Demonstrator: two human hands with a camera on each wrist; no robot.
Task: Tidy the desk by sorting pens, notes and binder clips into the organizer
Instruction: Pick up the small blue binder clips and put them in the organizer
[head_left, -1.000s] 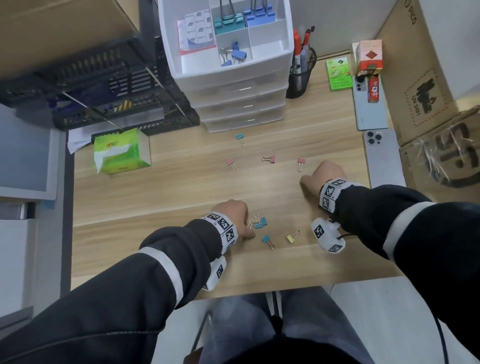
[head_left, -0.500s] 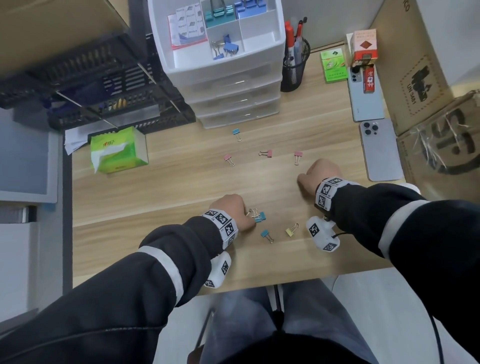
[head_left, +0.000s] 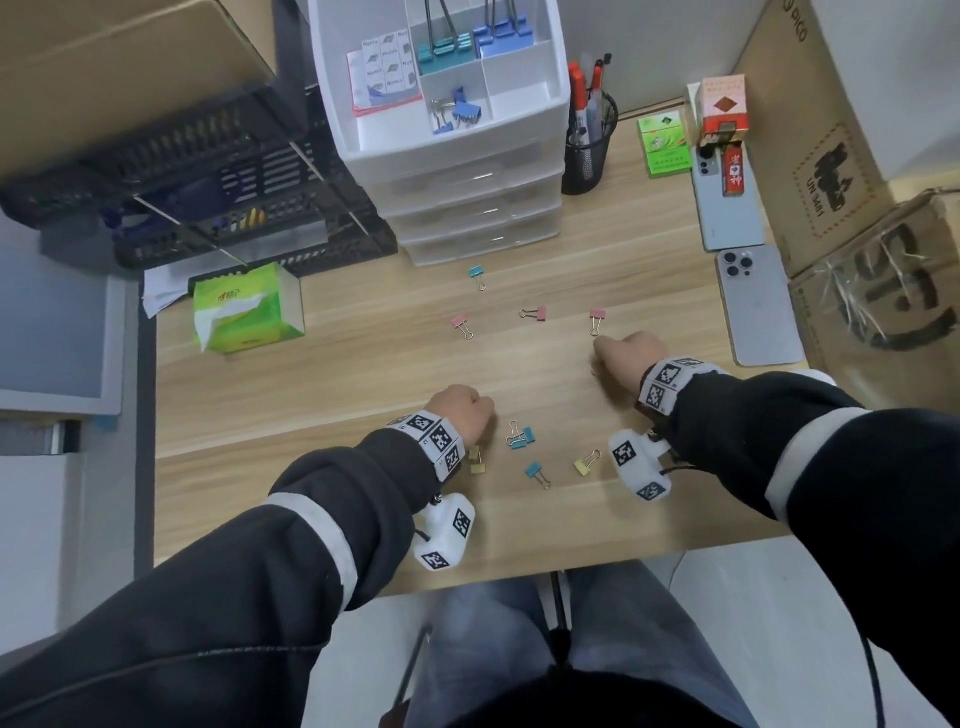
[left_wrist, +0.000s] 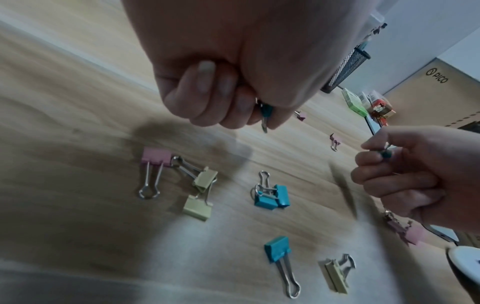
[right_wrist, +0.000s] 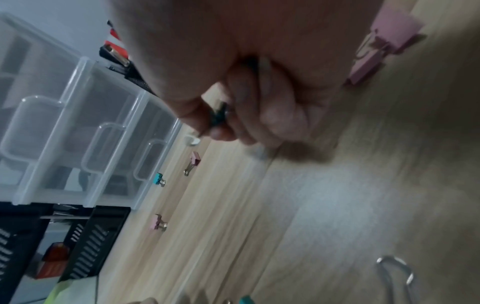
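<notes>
Left hand (head_left: 465, 410) is fisted low over the near-centre of the wooden desk (head_left: 337, 395); in the left wrist view its fingers (left_wrist: 207, 96) are curled tight, pinching a teal binder clip (left_wrist: 265, 115) whose wire handle pokes out below; right hand (head_left: 626, 352) sits to the right and slightly farther, also curled; thumb and forefinger pinch a dark teal clip (left_wrist: 384, 153), partly hidden, so its full shape cannot be told

Loose clips on the desk: a teal pair (head_left: 521, 435) lying together just right of the left hand; a single teal clip (head_left: 536, 473) and a yellow clip (head_left: 587, 462) nearer; two yellow clips (head_left: 476, 461) tucked against the left wrist; three pink clips (head_left: 535, 313) in a row farther off; one teal clip (head_left: 477, 275) just before the white drawer organizer (head_left: 467, 171)

The organizer stands at the far centre; its top tray holds a notes pad (head_left: 384, 70) at left, with teal and blue clips in separate compartments; a mesh pen cup (head_left: 589, 148) stands touching its right side
</notes>
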